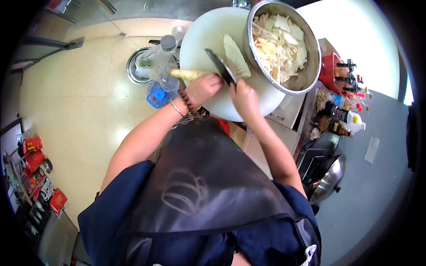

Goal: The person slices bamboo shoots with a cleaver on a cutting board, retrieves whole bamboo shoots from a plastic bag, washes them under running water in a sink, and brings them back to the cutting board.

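Note:
My left hand (204, 90), with a beaded bracelet at the wrist, is closed around a pale, tapering bamboo shoot (186, 74) whose end sticks out to the left. My right hand (245, 98) grips the handle of a kitchen knife (217, 63), its dark blade pointing up and left over the round white cutting board (199, 40). Beside the blade lies a cut piece of bamboo shoot (235, 55), showing its ridged inner side. A steel bowl (317, 62) full of sliced pale pieces (279, 44) overlaps the board's right side.
Left of the board stand a clear plastic bottle (163, 66), a blue-lidded container (158, 95) and a metal basin (131, 68). To the right are a red basket (328, 73), several seasoning bottles (341, 119) and a shiny pan lid (330, 177).

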`<state>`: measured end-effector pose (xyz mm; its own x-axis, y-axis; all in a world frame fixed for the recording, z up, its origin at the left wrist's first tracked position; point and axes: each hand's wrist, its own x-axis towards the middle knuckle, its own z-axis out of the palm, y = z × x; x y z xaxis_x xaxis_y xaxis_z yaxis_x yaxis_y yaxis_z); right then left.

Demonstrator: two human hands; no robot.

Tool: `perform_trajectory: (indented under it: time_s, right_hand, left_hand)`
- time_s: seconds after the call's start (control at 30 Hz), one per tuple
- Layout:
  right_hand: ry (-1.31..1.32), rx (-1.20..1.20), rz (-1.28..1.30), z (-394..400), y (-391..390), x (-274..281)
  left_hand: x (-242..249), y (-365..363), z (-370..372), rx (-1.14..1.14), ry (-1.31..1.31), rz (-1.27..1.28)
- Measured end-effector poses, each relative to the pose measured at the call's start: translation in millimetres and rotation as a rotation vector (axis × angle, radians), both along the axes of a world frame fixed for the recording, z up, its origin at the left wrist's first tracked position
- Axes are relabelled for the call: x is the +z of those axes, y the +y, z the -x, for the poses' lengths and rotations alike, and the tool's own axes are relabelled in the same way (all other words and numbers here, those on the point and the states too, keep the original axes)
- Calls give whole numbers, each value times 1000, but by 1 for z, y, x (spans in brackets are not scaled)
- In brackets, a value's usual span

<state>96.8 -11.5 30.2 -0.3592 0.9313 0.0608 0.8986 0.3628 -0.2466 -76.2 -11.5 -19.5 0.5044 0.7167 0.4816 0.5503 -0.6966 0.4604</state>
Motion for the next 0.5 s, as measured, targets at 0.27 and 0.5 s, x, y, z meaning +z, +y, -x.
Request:
perform_trajectory:
  time_s: [0.27, 0.5]
  right_hand:
    - [-66, -51, 219, -13, -24, 41]
    - [81, 0, 64, -1, 8, 16]
  left_hand:
    - [-8, -3, -4, 46, -13, 8]
    - [4, 3, 4, -25, -25, 50]
